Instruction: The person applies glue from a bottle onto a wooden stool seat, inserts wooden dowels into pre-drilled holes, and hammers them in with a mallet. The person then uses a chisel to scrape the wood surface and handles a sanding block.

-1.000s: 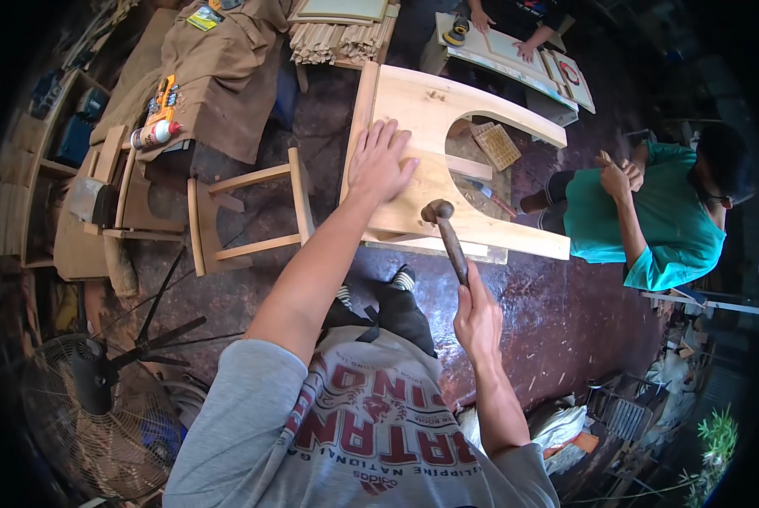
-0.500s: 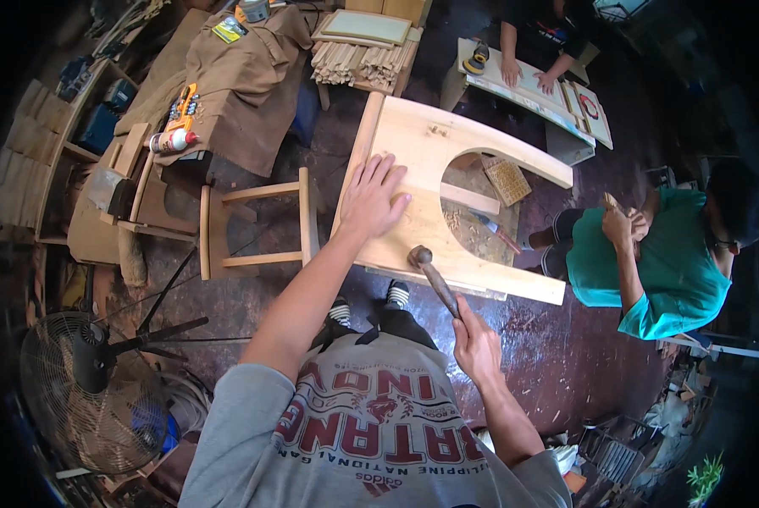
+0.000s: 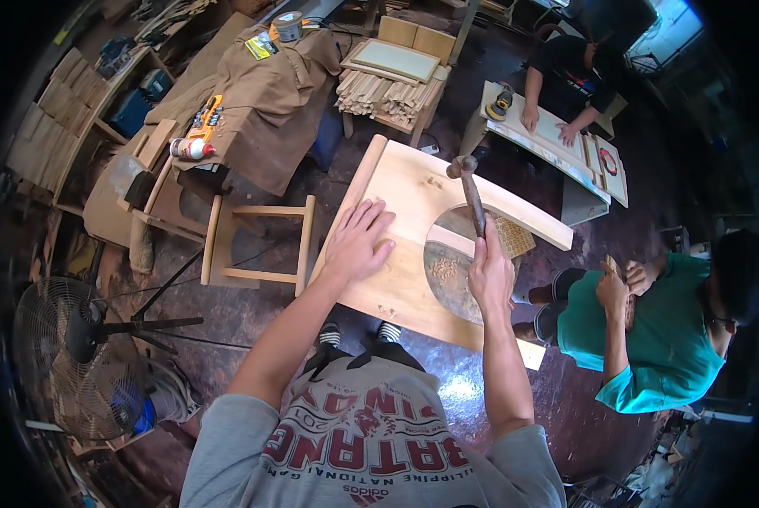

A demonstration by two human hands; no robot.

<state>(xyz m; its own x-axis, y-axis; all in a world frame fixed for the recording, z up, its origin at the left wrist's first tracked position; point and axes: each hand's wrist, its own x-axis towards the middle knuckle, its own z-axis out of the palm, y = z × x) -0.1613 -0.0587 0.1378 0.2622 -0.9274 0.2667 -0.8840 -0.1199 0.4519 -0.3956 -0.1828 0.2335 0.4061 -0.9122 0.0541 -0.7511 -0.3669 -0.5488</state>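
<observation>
Flat on a pale wooden panel [image 3: 405, 190] lies my left hand [image 3: 361, 241], its fingers spread near the panel's left edge. The panel has a large rounded cutout on its right side, with two arms reaching out around it. My right hand [image 3: 491, 273] is wrapped round the handle of a hammer [image 3: 474, 199]. The hammer is raised over the panel, its head pointing away from me beside the far arm. Wood shavings [image 3: 443, 269] show through the cutout, and small holes or chips mark the panel's surface.
A wooden stool frame [image 3: 307, 245] stands left of the panel. Behind it, a cloth-covered bench [image 3: 269, 110] bears a glue bottle [image 3: 191, 149]. A fan [image 3: 79, 356] stands at lower left. One person in teal [image 3: 642, 330] is close on the right; another works at a far-right table [image 3: 532, 140].
My right hand has carried the hammer from the panel's near edge up and away, over its far side. My left hand stays flat on the panel. The whole view has shifted slightly.
</observation>
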